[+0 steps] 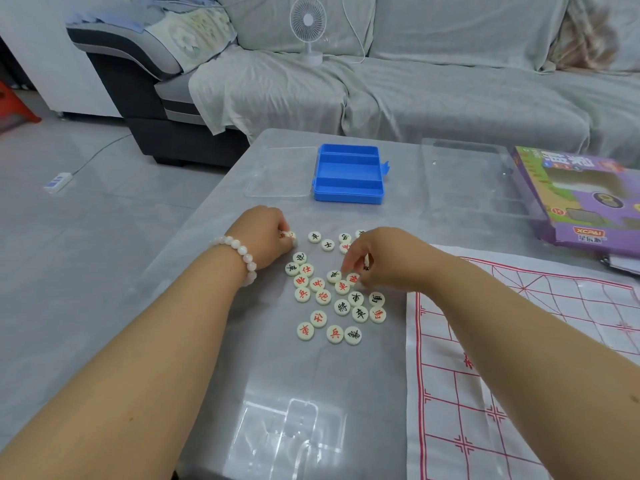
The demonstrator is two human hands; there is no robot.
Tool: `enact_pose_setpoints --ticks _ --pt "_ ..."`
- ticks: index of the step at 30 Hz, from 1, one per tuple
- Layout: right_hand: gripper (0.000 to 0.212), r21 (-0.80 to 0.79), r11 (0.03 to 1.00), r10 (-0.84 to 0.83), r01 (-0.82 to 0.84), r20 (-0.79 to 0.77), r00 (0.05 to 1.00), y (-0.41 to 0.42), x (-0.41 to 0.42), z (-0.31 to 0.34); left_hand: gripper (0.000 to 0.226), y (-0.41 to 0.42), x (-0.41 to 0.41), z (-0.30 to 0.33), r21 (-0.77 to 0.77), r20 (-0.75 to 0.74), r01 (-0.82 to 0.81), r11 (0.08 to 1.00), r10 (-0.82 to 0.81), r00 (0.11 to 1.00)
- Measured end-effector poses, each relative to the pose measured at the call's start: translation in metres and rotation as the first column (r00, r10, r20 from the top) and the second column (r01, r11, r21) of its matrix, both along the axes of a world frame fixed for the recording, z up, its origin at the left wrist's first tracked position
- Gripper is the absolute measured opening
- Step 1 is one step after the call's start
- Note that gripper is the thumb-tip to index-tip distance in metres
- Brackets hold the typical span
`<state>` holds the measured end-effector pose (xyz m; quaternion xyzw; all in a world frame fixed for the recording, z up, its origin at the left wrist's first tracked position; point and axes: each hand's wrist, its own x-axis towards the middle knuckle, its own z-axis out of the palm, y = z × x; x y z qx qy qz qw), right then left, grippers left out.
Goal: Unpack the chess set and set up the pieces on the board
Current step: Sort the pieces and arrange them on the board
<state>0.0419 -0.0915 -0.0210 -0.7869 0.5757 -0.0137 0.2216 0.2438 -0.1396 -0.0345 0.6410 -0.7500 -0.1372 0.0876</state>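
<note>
Several round cream chess pieces (pixel 323 297) with red or black characters lie loose on the grey table (pixel 194 265). My left hand (pixel 265 235), with a bead bracelet at the wrist, grips a few pieces (pixel 287 235) at the pile's upper left edge. My right hand (pixel 381 258) reaches into the pile from the right and pinches a piece (pixel 354 278) with red lettering. The white cloth board (pixel 519 358) with red grid lines lies to the right, partly under my right forearm. No pieces sit on it.
An open blue plastic case (pixel 348 174) with a clear lid (pixel 277 171) sits at the table's far side. A purple game box (pixel 581 199) lies at the far right. A clear plastic tray (pixel 294 438) lies near me. A sofa with a small fan (pixel 308 26) stands behind.
</note>
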Motion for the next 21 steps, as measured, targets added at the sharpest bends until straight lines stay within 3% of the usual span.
enact_pose_setpoints --ticks 9,21 --pt "0.028 -0.047 0.984 0.168 -0.171 -0.059 0.984 0.004 0.007 -0.001 0.014 0.056 0.034 -0.016 -0.119 -0.125 -0.067 0.991 0.052 0.991" --pt "0.028 -0.037 0.970 0.234 -0.242 -0.157 0.960 0.007 0.014 0.005 0.013 0.076 0.025 -0.019 -0.081 -0.147 -0.029 0.996 0.017 0.989"
